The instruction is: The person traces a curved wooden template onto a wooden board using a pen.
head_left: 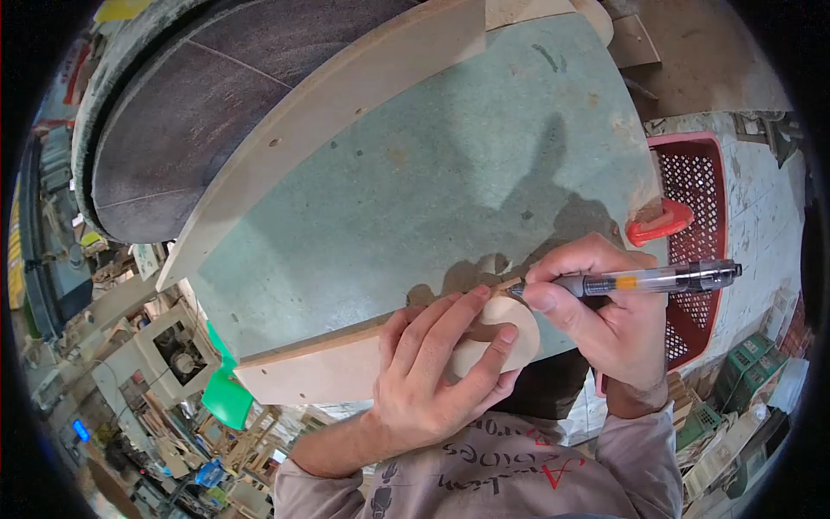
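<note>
My left hand [428, 376] is closed on a pale, round ring-like piece [524, 333], its fingers pressing over the top and the thumb lying across it. The ring lies over the right end of a pale wooden strip [311, 368] along the near edge of a green board. A clear-barrelled pen [666, 278] with a black end is pinched between the thumb and fingers of my right hand [609, 324]. The pen's tip is at the far rim of the ring, close to the strip's end.
The green board [415, 190] has a curved wooden strip [320, 108] along its far side. Beyond that stands a large dark disc [199, 130]. A red clamp-like piece [661, 223] sits at the right edge, above a red basket [713, 199]. Wood scraps [173, 406] clutter the lower left.
</note>
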`<act>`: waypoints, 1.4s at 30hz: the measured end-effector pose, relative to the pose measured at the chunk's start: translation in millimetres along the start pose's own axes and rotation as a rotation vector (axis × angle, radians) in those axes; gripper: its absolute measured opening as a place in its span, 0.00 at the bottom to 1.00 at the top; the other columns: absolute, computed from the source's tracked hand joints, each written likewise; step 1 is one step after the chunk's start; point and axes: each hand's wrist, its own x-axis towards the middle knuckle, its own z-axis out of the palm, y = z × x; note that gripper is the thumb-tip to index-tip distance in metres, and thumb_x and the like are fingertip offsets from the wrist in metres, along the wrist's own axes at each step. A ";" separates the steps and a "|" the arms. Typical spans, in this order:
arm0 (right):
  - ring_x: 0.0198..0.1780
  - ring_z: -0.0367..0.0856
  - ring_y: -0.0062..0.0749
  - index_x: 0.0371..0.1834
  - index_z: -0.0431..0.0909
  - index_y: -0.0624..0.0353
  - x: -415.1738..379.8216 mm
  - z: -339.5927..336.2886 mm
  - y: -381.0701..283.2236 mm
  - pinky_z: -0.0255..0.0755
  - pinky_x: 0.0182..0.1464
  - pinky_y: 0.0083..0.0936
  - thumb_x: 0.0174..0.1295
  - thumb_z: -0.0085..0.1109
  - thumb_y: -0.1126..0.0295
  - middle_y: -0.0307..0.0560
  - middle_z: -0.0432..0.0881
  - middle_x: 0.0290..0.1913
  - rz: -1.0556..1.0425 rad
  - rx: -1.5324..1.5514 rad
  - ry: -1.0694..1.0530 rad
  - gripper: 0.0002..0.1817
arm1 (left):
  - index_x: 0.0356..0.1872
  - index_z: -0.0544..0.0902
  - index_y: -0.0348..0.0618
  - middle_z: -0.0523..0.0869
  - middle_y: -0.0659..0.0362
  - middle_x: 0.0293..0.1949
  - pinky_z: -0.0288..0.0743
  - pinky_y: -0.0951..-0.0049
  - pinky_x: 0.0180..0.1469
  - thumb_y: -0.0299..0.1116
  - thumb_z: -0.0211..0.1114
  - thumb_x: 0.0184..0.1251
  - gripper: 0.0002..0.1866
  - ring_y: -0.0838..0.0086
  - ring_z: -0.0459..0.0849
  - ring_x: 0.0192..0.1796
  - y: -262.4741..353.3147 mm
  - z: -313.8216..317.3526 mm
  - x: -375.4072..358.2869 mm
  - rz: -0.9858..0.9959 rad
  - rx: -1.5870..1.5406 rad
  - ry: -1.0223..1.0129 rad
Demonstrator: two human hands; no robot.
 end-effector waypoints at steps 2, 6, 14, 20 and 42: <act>0.24 0.77 0.18 0.36 0.79 0.62 0.6 0.1 -0.9 0.68 0.24 0.19 0.62 0.69 0.69 0.42 0.81 0.25 0.023 -0.002 -0.009 0.10 | 0.51 0.83 0.56 0.80 0.51 0.59 0.73 0.60 0.50 0.42 0.76 0.48 0.25 0.63 0.80 0.55 0.4 -0.7 0.0 -0.005 -0.003 -0.003; 0.23 0.76 0.19 0.36 0.78 0.62 1.0 0.8 -1.0 0.68 0.24 0.20 0.61 0.69 0.68 0.42 0.81 0.24 0.011 -0.016 -0.007 0.10 | 0.49 0.84 0.54 0.81 0.48 0.55 0.72 0.57 0.47 0.43 0.77 0.45 0.25 0.57 0.82 0.51 1.2 0.1 1.7 0.001 -0.011 0.005; 0.30 0.80 0.18 0.35 0.81 0.65 2.3 -1.7 -5.8 0.72 0.32 0.16 0.58 0.71 0.72 0.44 0.85 0.31 0.088 -0.049 -0.071 0.09 | 0.50 0.84 0.56 0.80 0.50 0.56 0.73 0.58 0.49 0.43 0.77 0.45 0.26 0.60 0.81 0.53 1.4 0.2 0.7 -0.001 0.000 0.002; 0.28 0.78 0.16 0.34 0.81 0.65 0.5 -2.1 -1.7 0.70 0.30 0.16 0.60 0.69 0.75 0.42 0.85 0.29 0.025 -0.041 -0.056 0.06 | 0.48 0.84 0.55 0.80 0.50 0.56 0.73 0.58 0.49 0.42 0.78 0.43 0.25 0.59 0.81 0.53 0.0 1.5 0.4 -0.004 -0.003 0.008; 0.24 0.76 0.17 0.33 0.78 0.63 -0.1 -1.8 -4.5 0.67 0.25 0.18 0.61 0.67 0.74 0.41 0.81 0.26 0.069 -0.016 -0.020 0.06 | 0.48 0.83 0.56 0.80 0.51 0.58 0.72 0.59 0.51 0.42 0.76 0.47 0.24 0.62 0.81 0.54 -0.4 1.7 -0.2 -0.014 -0.003 0.014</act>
